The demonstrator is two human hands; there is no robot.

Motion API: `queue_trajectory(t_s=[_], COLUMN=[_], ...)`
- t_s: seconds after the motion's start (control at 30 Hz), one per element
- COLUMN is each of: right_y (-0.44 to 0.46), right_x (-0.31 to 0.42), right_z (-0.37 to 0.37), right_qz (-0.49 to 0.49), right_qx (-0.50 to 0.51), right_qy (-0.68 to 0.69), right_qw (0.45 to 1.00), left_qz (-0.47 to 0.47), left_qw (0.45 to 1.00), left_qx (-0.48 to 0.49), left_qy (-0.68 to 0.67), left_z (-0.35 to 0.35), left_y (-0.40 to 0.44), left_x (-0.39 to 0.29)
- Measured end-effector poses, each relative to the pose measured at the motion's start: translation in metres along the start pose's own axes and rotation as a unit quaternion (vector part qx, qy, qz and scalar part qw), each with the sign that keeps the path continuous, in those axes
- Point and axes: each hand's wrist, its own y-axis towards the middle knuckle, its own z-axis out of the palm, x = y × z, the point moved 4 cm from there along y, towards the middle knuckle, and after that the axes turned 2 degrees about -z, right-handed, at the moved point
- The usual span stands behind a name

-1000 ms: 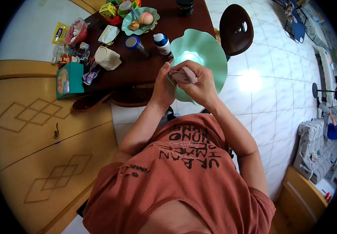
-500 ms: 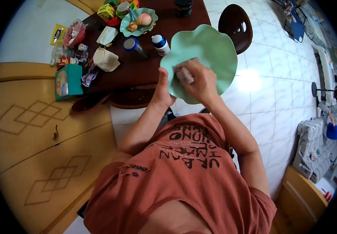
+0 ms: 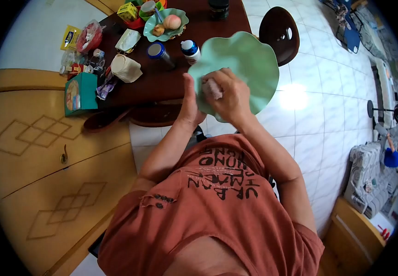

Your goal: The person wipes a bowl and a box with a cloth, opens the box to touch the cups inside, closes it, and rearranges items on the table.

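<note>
Now, eyes on the green dish [image 3: 254, 62], up in front of the body beside the table's end, tilted so its broad inner face shows, tiles visible past its wavy rim. Pressed to its lower left is a pinkish cloth [image 3: 213, 89], bunched and clamped in the right hand [image 3: 232, 95]. Over at the left edge, the left hand [image 3: 190, 103] bears the dish, thumb up along the rim, fingers hidden behind; how firmly they close, I cannot tell.

And there's the danger! Push too hard with the cloth, and the dish could pivot on that one-sided support, its far right side dipping. Any damp on the rim, if there is some, could let it slide, and tile floor [image 3: 311, 112] is what shows out to the right.

Look left: the white-capped bottle [image 3: 190, 51] stands near the rim in view, the blue-lidded jar [image 3: 159, 54] just beyond, both upright on the dark table [image 3: 162, 87]. A careless swing that way might topple one. Out past the far rim, the chair [image 3: 279, 37] could catch a wide turn.
</note>
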Motion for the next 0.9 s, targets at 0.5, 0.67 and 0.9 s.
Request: queue_trajectory(t_s=[0.5, 0.67, 0.9], right_y=[-0.013, -0.001, -0.016], right_x=[0.027, -0.015, 0.018], right_z=[0.009, 0.007, 0.010], right_qz=[-0.052, -0.019, -0.096], right_qx=[0.091, 0.039, 0.082], right_qy=[0.002, -0.071, 0.056], right_qw=[0.995, 0.997, 0.990], left_qz=[0.022, 0.048, 0.031], left_qw=[0.999, 0.999, 0.995], left_qx=[0.021, 0.012, 0.022], left_qy=[0.015, 0.007, 0.095], left_z=[-0.002, 0.007, -0.001], left_y=[-0.002, 0.000, -0.005], left_x=[-0.019, -0.013, -0.023])
